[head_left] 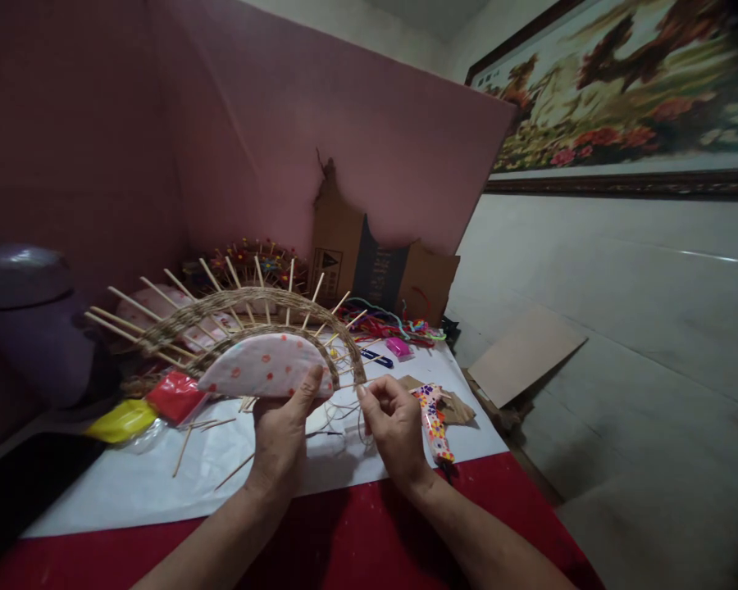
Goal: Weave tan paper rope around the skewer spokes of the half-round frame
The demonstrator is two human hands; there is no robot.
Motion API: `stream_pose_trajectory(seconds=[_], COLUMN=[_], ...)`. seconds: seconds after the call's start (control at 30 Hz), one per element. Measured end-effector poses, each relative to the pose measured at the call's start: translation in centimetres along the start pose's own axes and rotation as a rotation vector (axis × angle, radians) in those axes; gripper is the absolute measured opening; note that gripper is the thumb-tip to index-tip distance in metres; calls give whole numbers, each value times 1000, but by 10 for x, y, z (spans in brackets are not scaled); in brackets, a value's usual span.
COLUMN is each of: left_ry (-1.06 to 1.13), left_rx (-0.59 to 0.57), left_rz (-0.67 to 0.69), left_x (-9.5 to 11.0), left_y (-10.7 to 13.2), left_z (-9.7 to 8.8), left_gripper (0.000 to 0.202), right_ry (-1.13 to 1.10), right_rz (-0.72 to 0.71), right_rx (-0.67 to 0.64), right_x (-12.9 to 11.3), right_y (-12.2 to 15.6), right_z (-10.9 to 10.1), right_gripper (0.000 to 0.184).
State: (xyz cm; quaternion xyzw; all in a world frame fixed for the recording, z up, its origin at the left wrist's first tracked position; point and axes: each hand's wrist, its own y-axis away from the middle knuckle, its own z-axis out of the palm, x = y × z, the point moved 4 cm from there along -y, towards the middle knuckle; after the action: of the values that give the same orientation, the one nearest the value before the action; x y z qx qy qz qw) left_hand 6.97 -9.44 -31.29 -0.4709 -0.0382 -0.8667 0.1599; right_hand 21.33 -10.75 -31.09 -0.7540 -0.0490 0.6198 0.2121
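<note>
A half-round fan-shaped craft piece [271,366] is held up over the table, its centre covered in white cloth with reddish dots. Thin wooden sticks radiate from it, and two bands of brown twine [246,297] are woven across them. My left hand [284,434] grips its lower edge, thumb on the cloth front and fingers behind. At the right end of the outer band, my right hand [394,422] is closed in a pinch on a thin strand of twine [362,422], which hangs below the fingers in a loop.
A flower-patterned glue gun [434,422] lies right of my right hand. Behind are a blue box cutter [376,358], a pink packet [398,348], coloured pipe cleaners [418,329] and torn cardboard [381,274]. Red [175,397] and yellow packets [121,420] lie left, near a purple tumbler [30,328].
</note>
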Motion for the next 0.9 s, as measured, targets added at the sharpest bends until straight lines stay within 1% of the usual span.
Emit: stream_pose_trajectory(seconds=[0.1, 0.2, 0.37, 0.5, 0.6, 0.7, 0.9], left_ry=[-63, -90, -40, 12, 35, 41, 49], left_rx=[3, 14, 9, 11, 30, 39, 38], left_rz=[17, 29, 28, -9, -47, -72, -78], left_x=[-3, -3, 1, 0, -1, -1, 0], left_y=[1, 3, 4, 4, 4, 5, 4], left_z=[-1, -1, 1, 1, 2, 2, 2], left_gripper=[25, 26, 26, 23, 23, 25, 25], right_ry=[66, 78, 41, 19, 38, 54, 41], right_rz=[-19, -14, 13, 5, 1, 9, 15], right_rx=[36, 55, 59, 39, 9, 14, 15], right_x=[1, 2, 2, 2, 3, 5, 6], right_y=[-2, -5, -6, -5, -5, -5, -5], right_z=[-2, -2, -3, -4, -2, -3, -3], right_gripper=[24, 24, 21, 16, 18, 18, 16])
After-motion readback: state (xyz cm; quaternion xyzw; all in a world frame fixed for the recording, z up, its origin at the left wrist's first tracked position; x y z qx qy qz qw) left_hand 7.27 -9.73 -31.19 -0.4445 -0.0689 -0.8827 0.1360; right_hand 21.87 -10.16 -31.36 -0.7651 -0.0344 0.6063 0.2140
